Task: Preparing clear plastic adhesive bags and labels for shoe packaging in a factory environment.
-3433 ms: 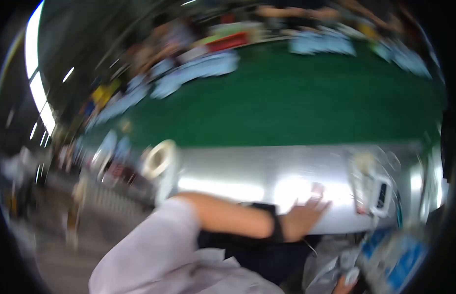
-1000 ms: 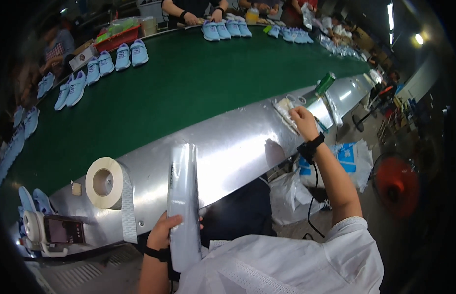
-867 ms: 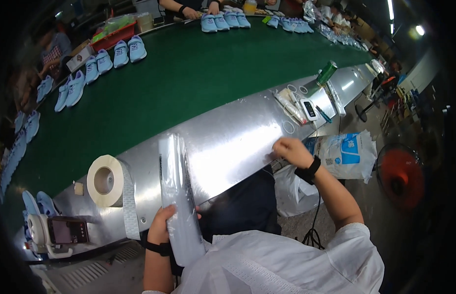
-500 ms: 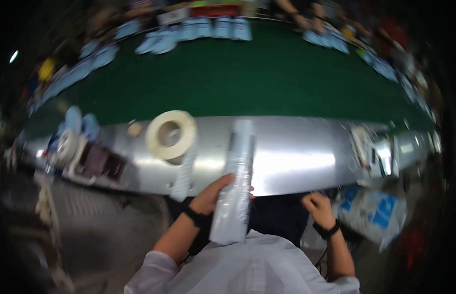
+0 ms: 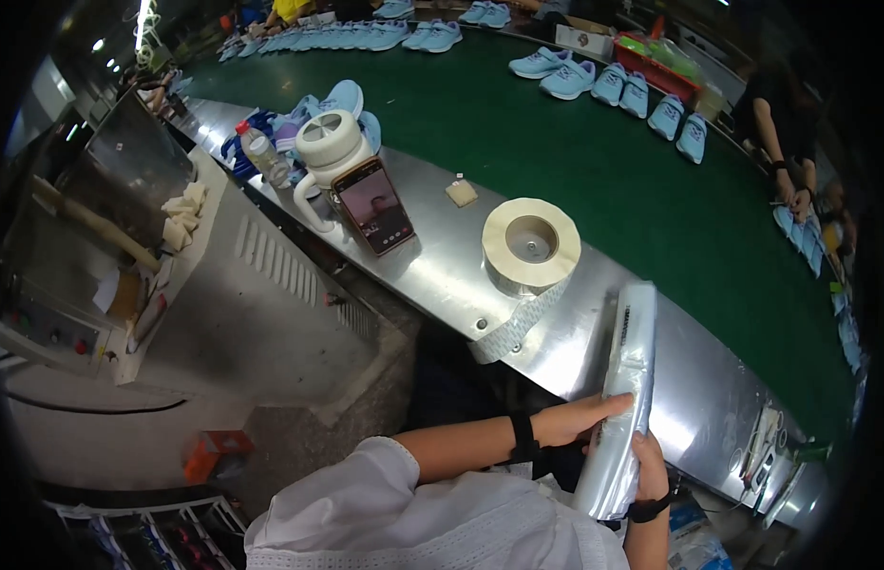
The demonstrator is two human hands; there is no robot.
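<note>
A long, flat bundle of clear plastic film (image 5: pixel 634 347), seemingly folded bags, is held upright in front of me, its far end over the metal ledge. My left hand (image 5: pixel 577 421) is closed round its left side with the thumb lying on top. On the other side, my right hand (image 5: pixel 649 465) grips the lower part; its fingers are partly hidden behind the plastic. Left of the bundle, a large roll of white labels (image 5: pixel 499 242) stands on the ledge, with a loose strip (image 5: pixel 522 328) trailing over the front edge.
A phone (image 5: pixel 373 207) leans against a white jug (image 5: pixel 332 142) on the metal ledge (image 5: pixel 442 261). Beyond lies a green belt (image 5: pixel 442 123) edged with pale blue shoes (image 5: pixel 567 81). A grey machine (image 5: pixel 261 313) stands at left. A co-worker's hands (image 5: pixel 798 201) handle shoes at far right.
The view has swung to the left. My right hand, apart from the plastic bundle and closed before, now grips its right side. My left hand still holds the bundle.
</note>
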